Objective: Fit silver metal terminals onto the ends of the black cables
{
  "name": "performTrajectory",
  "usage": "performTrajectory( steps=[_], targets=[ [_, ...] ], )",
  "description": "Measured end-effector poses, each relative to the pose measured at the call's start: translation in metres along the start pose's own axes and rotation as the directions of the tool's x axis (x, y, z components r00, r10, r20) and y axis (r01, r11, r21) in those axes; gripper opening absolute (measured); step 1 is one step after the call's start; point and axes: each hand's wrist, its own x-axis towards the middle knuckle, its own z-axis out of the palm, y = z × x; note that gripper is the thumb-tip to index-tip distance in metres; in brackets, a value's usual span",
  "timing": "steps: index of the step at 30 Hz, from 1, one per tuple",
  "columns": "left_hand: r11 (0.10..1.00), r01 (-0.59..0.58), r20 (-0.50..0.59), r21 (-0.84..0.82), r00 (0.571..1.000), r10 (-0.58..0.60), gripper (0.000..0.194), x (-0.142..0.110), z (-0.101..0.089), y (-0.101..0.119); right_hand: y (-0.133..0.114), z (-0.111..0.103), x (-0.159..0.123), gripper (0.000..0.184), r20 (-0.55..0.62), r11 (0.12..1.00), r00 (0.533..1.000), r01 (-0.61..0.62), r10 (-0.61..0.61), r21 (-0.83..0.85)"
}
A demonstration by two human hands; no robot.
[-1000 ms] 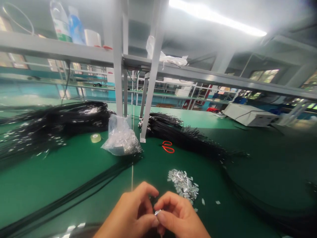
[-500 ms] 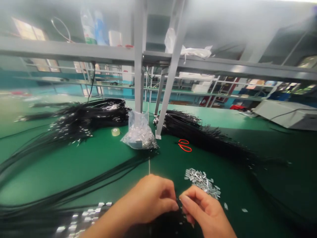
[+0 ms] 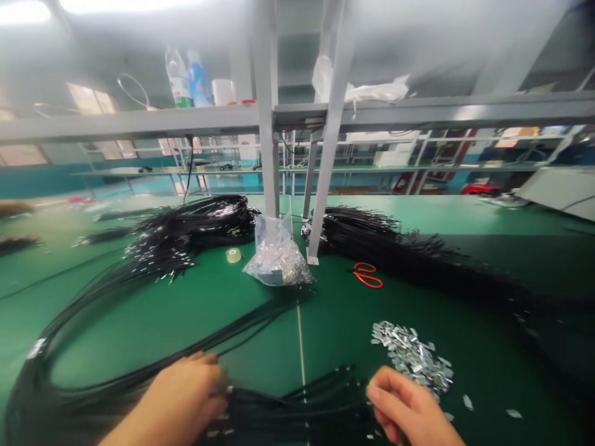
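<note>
My left hand [image 3: 193,390], blurred by motion, is over the black cables [image 3: 153,375] at the lower left. Its fingers curl inward; what they hold, if anything, is hidden. Lower right, my right hand [image 3: 402,406] is closed in a pinch between thumb and forefinger. Dark cable ends [image 3: 334,378] reach close to its fingertips, but whatever lies in the pinch is too small to tell. Just beyond this hand is a loose pile of small silver metal clips [image 3: 413,353]. A few stray clips [image 3: 467,402] lie to its right.
A clear plastic bag [image 3: 279,260] of small shiny pieces leans at the metal post [image 3: 320,186]. Red-handled scissors [image 3: 368,275] and a tape roll [image 3: 233,254] lie on the green table [image 3: 223,303]. Cable bundles [image 3: 209,223] stretch behind; bottles [image 3: 179,80] stand on the shelf.
My hands have moved apart: the left went left over the cables, the right shifted slightly right. The view has turned a little left and up, and dark cable ends now show between the hands.
</note>
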Motion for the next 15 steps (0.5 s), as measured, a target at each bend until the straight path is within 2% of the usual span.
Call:
performTrajectory(
  steps=[2,3,6,8,11,15],
  targets=[
    [0.999,0.014,-0.082,-0.028,0.997,-0.017,0.015,0.022,0.000,0.002,-0.001,-0.011,0.002,0.020,0.040,0.993,0.999,0.037,-0.033,-0.115],
    [0.999,0.017,-0.115,-0.036,0.993,-0.021,0.016,0.036,0.003,0.007,-0.004,-0.019,0.002,0.021,0.020,0.980,0.998,0.067,-0.064,-0.186],
    [0.998,-0.016,-0.213,-0.068,0.977,0.001,0.021,0.075,0.014,0.029,-0.011,-0.047,0.001,0.025,-0.154,0.899,0.972,0.098,-0.179,-0.427],
    [0.991,-0.062,-0.263,-0.117,0.964,0.029,0.021,0.093,0.020,0.042,-0.013,-0.062,0.001,0.023,-0.206,0.814,0.945,0.093,-0.253,-0.573],
    [0.967,-0.097,-0.263,-0.237,0.964,0.033,0.017,0.107,0.022,0.049,-0.008,-0.069,0.008,0.022,-0.149,0.697,0.934,0.129,-0.324,-0.706],
    [0.874,-0.126,-0.194,-0.470,0.980,0.037,0.016,0.114,0.012,0.042,-0.001,-0.059,0.030,0.019,-0.094,0.589,0.913,0.175,-0.398,-0.789]
  ],
)
